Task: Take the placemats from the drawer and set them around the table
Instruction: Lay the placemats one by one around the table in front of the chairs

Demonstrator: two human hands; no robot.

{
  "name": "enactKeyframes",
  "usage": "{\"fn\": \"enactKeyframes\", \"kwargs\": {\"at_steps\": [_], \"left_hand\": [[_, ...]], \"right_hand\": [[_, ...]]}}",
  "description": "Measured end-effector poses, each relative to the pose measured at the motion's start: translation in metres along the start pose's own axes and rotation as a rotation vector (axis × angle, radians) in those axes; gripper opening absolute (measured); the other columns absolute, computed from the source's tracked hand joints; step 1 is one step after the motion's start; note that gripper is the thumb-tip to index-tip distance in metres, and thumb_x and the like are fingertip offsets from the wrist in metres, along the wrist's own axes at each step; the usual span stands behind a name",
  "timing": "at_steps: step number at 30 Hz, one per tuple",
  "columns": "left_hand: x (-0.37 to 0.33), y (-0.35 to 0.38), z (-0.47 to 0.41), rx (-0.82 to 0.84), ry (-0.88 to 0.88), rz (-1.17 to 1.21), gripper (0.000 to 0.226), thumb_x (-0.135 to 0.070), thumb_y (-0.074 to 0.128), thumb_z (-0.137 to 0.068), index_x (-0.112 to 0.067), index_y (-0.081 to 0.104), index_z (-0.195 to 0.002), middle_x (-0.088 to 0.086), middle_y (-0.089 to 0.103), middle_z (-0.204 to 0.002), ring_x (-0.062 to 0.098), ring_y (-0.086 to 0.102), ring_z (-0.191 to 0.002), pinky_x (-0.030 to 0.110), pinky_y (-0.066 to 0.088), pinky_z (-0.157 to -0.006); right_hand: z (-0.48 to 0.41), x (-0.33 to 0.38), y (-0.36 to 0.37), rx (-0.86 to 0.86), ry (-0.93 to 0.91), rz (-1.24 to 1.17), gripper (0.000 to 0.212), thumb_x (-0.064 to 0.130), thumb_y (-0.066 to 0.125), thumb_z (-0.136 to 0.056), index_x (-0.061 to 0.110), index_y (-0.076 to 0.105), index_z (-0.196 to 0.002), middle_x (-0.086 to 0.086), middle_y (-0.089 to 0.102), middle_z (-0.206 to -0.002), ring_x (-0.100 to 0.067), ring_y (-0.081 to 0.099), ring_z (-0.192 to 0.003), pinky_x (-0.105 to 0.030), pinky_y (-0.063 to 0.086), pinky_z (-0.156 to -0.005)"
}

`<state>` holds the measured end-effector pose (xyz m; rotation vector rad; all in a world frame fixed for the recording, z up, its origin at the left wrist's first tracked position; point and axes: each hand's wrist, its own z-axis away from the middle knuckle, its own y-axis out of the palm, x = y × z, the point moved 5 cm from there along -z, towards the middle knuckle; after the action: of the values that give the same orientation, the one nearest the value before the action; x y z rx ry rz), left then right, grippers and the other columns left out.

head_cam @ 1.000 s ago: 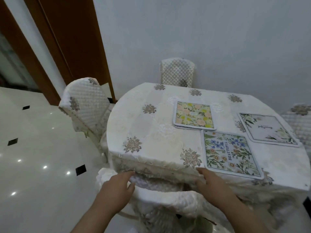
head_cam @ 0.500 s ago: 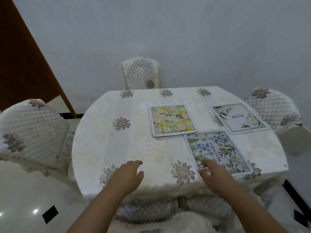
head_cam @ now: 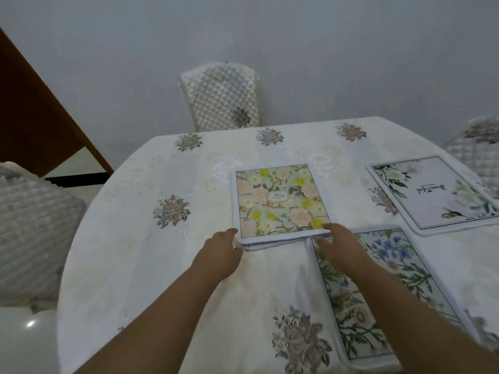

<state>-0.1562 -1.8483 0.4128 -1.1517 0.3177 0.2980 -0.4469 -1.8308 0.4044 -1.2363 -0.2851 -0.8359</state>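
1. The table carries the yellow-flowered stack of placemats near its middle.
2. The blue-flowered placemat lies just near-right of that stack. The white placemat lies to the stack's right, apart from it.
3. The stack's long axis runs away from the person, so its near short edge faces both hands.
4. The left hand touches the stack's near-left corner; I cannot tell whether it pinches. The right hand, fingers straight, rests on the near-right corner, equally near.
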Motion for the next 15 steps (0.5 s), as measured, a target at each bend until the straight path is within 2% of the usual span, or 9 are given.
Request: {"fn": "enactKeyframes", "kwargs": {"at_steps": [2, 5, 7, 9, 12, 15], "left_hand": [[-0.005, 0.010, -0.027, -0.008, 0.004, 0.025, 0.056, -0.033, 0.047, -0.099, -0.023, 0.032, -0.151, 0.012, 0.042, -0.149, 0.030, 0.043, -0.134, 0.040, 0.037, -0.107], [-0.013, 0.022, -0.064, -0.020, -0.023, 0.138, 0.054, -0.031, 0.049, -0.097, -0.020, 0.038, -0.149, 0.012, 0.047, -0.146, 0.029, 0.048, -0.130, 0.037, 0.040, -0.106], [-0.013, 0.028, -0.081, -0.035, -0.108, 0.250, 0.051, -0.031, 0.050, -0.096, -0.019, 0.044, -0.145, 0.013, 0.052, -0.140, 0.029, 0.054, -0.123, 0.034, 0.044, -0.100], [-0.009, 0.030, -0.092, -0.104, -0.172, 0.287, 0.047, -0.034, 0.052, -0.093, -0.020, 0.052, -0.138, 0.015, 0.055, -0.133, 0.031, 0.057, -0.116, 0.035, 0.047, -0.096], [-0.004, 0.022, -0.098, -0.238, -0.177, 0.249, 0.034, -0.036, 0.059, -0.090, -0.022, 0.058, -0.122, 0.015, 0.050, -0.118, 0.035, 0.057, -0.105, 0.038, 0.048, -0.091], [-0.007, 0.009, -0.103, -0.305, -0.112, 0.258, 0.015, -0.028, 0.063, -0.089, -0.022, 0.061, -0.102, 0.010, 0.057, -0.102, 0.030, 0.060, -0.091, 0.032, 0.050, -0.074]], "right_hand": [[-0.029, -0.008, 0.007, -0.008, 0.016, 0.009, 0.054, 0.035, 0.057, -0.092, 0.020, 0.043, -0.142, -0.012, 0.032, -0.154, -0.029, 0.040, -0.134, -0.043, 0.035, -0.110], [-0.063, -0.019, 0.015, -0.007, 0.066, 0.046, 0.057, 0.036, 0.055, -0.094, 0.024, 0.037, -0.146, -0.014, 0.018, -0.159, -0.030, 0.030, -0.141, -0.039, 0.026, -0.113], [-0.076, -0.021, 0.018, -0.022, 0.064, 0.082, 0.054, 0.034, 0.054, -0.094, 0.020, 0.040, -0.145, -0.015, 0.032, -0.152, -0.030, 0.039, -0.134, -0.036, 0.030, -0.110], [-0.082, -0.021, 0.017, -0.085, 0.031, 0.176, 0.045, 0.031, 0.054, -0.093, 0.013, 0.051, -0.134, -0.014, 0.051, -0.136, -0.028, 0.049, -0.121, -0.034, 0.036, -0.102], [-0.086, -0.017, 0.012, -0.146, -0.013, 0.274, 0.032, 0.033, 0.058, -0.090, 0.019, 0.064, -0.118, -0.009, 0.056, -0.129, -0.024, 0.052, -0.116, -0.031, 0.040, -0.096], [-0.096, -0.019, 0.000, -0.202, 0.041, -0.034, 0.019, 0.030, 0.063, -0.086, 0.017, 0.070, -0.098, -0.014, 0.063, -0.104, -0.022, 0.061, -0.084, -0.028, 0.050, -0.072]]}}
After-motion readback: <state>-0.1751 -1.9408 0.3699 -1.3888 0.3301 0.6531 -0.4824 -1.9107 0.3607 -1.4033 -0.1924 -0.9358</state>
